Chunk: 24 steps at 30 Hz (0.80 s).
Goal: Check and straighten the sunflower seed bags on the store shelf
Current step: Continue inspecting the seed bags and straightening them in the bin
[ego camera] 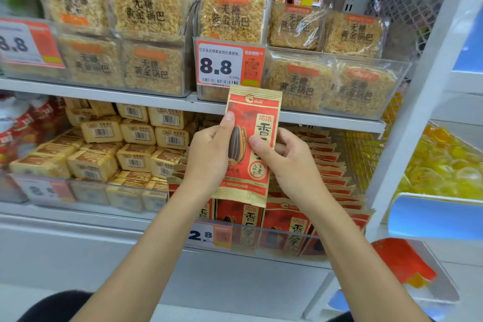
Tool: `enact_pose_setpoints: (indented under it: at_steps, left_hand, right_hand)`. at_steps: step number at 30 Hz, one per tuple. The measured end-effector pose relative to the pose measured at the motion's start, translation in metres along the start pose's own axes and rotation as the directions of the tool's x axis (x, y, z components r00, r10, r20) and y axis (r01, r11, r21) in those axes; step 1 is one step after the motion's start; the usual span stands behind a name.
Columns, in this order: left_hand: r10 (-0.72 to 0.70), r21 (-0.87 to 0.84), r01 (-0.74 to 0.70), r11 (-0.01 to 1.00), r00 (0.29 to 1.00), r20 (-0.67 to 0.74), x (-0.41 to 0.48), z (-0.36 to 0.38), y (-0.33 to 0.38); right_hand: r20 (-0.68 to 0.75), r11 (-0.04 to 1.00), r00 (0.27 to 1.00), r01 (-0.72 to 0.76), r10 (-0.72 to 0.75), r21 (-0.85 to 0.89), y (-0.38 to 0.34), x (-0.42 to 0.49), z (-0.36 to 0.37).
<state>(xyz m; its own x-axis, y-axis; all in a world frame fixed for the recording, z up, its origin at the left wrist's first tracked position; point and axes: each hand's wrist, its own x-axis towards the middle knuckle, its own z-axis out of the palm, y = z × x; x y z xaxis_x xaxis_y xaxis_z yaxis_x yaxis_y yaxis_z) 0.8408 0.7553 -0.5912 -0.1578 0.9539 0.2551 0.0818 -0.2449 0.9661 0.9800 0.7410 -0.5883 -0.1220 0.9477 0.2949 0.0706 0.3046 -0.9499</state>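
Note:
A red and tan sunflower seed bag [254, 123] is held upright in front of the shelf, its printed face toward me. My left hand [209, 157] grips its left edge, thumb on the front. My right hand [290, 162] pinches its right side, thumb on the front and fingers behind. Below and behind it, several more seed bags [285, 222] stand in rows in a clear-fronted bin [264, 240] on the lower shelf, with others stacked edge-on at the right [329, 165].
Yellow boxed snacks [104, 154] fill the bin to the left. Clear trays of rice crust packs [230, 18] sit on the shelf above, with an 8.8 price tag [222, 65]. A white shelf upright [423, 102] and a bin of yellow jelly cups [444, 165] stand at right.

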Motion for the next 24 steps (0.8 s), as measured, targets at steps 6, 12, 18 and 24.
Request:
enact_pose_setpoints:
  at_steps: [6, 12, 18, 24]
  left_hand:
    - [0.016, -0.083, -0.029, 0.996, 0.987, -0.158, 0.002, -0.001, 0.001]
    - [-0.028, -0.164, -0.004, 0.986, 0.981, -0.191, 0.001, -0.004, 0.002]
    - [0.161, -0.162, -0.192, 0.968, 0.97, -0.184, -0.002, -0.009, 0.006]
    - [0.078, -0.39, -0.039, 0.92, 0.993, 0.085, -0.015, 0.002, 0.016]
  right_hand:
    - [0.189, 1.0, 0.982, -0.023, 0.026, -0.018, -0.001, -0.008, 0.001]
    - [0.318, 0.997, 0.947, -0.026, 0.049, -0.078, -0.001, -0.009, -0.003]
    - [0.141, 0.975, 0.97, 0.209, -0.196, -0.082, -0.006, -0.014, 0.006]
    - [0.194, 0.633, 0.904, 0.407, -0.381, -0.658, 0.01, -0.012, 0.004]
